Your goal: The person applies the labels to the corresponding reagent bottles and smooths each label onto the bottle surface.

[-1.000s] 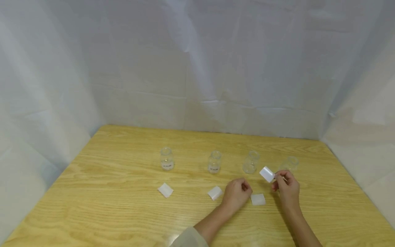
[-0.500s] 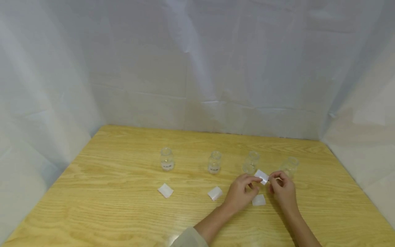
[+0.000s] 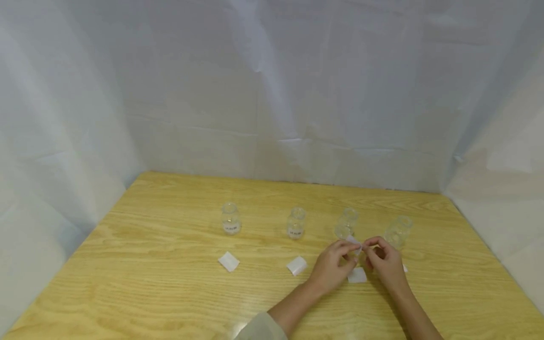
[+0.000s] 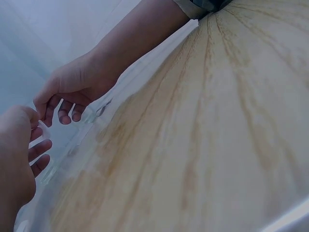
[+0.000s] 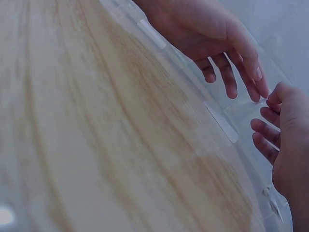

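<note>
In the head view my left hand [image 3: 333, 267] and right hand [image 3: 387, 265] meet fingertip to fingertip over the right half of the table. Both pinch a small white sticker [image 3: 352, 240], held up and mostly hidden behind the fingers. From the left wrist, the same sticker [image 4: 44, 130] is a pale sliver between the fingertips. Just behind the hands stand two clear glass jars, the nearer-to-middle jar [image 3: 346, 222] and the far-right jar [image 3: 399, 230]. Under the hands lies another white sticker [image 3: 357, 275]. A white scrap [image 3: 405, 268] peeks out beside my right hand.
Farther left stand two glass jars, the left jar [image 3: 231, 218] and the middle jar [image 3: 296, 222], each with a white printed label low down. Two white stickers, a left sticker [image 3: 228, 261] and a middle sticker [image 3: 296, 266], lie before them. White sheeting [image 3: 272, 94] surrounds the wooden table [image 3: 148, 264].
My right hand has moved left with the sticker, and my left hand has risen to pinch it too. The sticker has turned more edge-on. A white scrap now shows right of my right hand.
</note>
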Demonstrator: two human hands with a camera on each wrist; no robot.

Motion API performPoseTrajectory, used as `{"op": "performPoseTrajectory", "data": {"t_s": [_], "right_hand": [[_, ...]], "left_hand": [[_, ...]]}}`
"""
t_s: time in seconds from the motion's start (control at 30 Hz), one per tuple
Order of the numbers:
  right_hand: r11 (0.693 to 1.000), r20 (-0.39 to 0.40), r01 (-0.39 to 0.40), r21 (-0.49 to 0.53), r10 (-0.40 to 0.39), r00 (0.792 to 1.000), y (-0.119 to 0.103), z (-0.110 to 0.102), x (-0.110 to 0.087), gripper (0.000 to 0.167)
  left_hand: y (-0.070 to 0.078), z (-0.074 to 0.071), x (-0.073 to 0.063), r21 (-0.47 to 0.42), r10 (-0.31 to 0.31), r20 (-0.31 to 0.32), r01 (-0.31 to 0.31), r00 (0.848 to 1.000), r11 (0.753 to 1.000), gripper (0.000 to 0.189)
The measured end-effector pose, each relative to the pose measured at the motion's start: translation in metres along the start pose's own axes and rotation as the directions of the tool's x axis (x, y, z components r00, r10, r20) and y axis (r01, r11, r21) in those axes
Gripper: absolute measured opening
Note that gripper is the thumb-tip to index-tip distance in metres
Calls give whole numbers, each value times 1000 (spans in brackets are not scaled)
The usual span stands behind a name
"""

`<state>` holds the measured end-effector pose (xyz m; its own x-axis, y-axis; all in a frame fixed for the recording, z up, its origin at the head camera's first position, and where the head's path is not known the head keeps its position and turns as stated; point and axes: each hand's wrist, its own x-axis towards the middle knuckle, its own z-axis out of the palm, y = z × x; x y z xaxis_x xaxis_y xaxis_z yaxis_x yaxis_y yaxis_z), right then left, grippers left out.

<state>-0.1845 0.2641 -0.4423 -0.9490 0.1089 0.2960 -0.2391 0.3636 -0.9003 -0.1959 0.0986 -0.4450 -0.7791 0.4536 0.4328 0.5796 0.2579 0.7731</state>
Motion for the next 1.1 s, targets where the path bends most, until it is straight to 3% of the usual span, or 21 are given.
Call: {"op": "performPoseTrajectory", "data": {"t_s": [0.2,0.37,0.53,0.63,0.83,1.1], "right_hand": [[999,30,18,38,-19,999,-3,0,-1,9],[997,59,53,64,-57,997,-2,-1,-1,8],[985,90,139,106,-148,985,3,-1,1,9],[981,79,159,115,-169,982,2,0,0,9],[994,33,96,60,-98,995,2,1,1,12],[998,91,53,37,-57,994,7,3,3,19]], "left_hand": [[1,0,0,-33,-46,-18,45,999,998,29],[0,1,0,-125,-84,-46,78,995,989,29],[1,2,1,-241,-175,-84,150,981,959,21],[1,3,3,-314,-250,-117,203,961,927,15],[2,3,6,-391,-352,-155,270,923,880,7],[3,3,6,-449,-370,-160,266,915,853,6]]}}
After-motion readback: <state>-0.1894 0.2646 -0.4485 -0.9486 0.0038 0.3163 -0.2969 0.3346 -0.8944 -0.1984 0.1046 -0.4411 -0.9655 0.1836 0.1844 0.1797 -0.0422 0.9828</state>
